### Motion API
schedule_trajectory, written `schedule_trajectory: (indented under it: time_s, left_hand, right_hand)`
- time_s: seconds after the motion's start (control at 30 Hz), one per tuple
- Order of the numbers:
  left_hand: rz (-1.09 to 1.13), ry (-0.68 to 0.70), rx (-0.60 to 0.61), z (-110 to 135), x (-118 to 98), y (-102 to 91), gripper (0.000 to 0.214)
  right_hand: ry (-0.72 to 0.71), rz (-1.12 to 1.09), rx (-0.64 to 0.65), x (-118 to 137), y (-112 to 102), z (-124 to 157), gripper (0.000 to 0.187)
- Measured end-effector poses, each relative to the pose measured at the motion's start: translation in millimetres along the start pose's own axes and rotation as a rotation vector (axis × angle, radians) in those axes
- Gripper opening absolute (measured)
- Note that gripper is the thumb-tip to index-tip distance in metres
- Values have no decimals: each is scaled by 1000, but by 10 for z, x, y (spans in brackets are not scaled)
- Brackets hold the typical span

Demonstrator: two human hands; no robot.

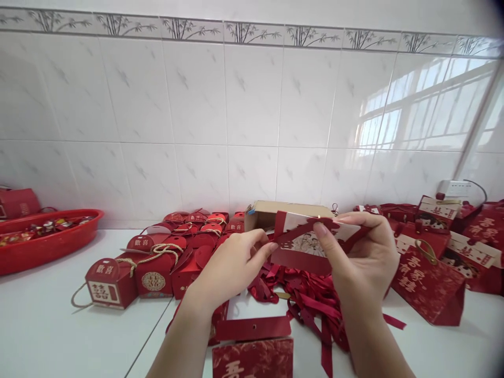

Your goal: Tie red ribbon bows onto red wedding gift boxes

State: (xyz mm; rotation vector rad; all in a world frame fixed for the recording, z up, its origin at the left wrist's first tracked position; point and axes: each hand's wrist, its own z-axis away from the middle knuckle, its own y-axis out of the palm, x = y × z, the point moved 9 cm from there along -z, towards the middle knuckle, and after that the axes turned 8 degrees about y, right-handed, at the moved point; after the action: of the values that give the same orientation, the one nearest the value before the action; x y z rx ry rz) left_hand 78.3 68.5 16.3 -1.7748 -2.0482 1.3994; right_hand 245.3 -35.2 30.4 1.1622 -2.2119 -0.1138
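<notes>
Both my hands hold a red and white paper gift box (311, 242) above the white counter (47, 320). My left hand (232, 265) pinches its left flap with thumb and fingers. My right hand (362, 257) grips its right side, index finger and thumb pressing the red cut-out top flap. A cartoon couple is printed on the box's white front. Under my hands lies a heap of red ribbons (311, 302), and flat red box blanks (254, 357) lie near the front edge.
Several small folded red boxes with rope handles (153, 268) stand at the left. A red oval tray (43, 239) holds sweets at far left. Finished red bags (431, 286) crowd the right. A brown cardboard box (271, 212) sits against the tiled wall.
</notes>
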Motion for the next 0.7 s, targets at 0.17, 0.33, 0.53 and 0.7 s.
schedule_trajectory:
  time_s: [0.17,0.33,0.53,0.7]
  left_hand:
    - [153,-2,-232,38,36,-331,18]
    - [466,212,-694,269,-113,-786,7]
    - [565,320,-786,393,-246,-823,9]
    - [620,371,-484,289,-409,-608,12]
  right_hand:
    - [-8,-36,59,-50,-35,-78,27]
    - [-150,-59,356,108,150,18,30]
    - [-248,-107,545,248,292,180,34]
    - [-291,-124,609,320,320,233,34]
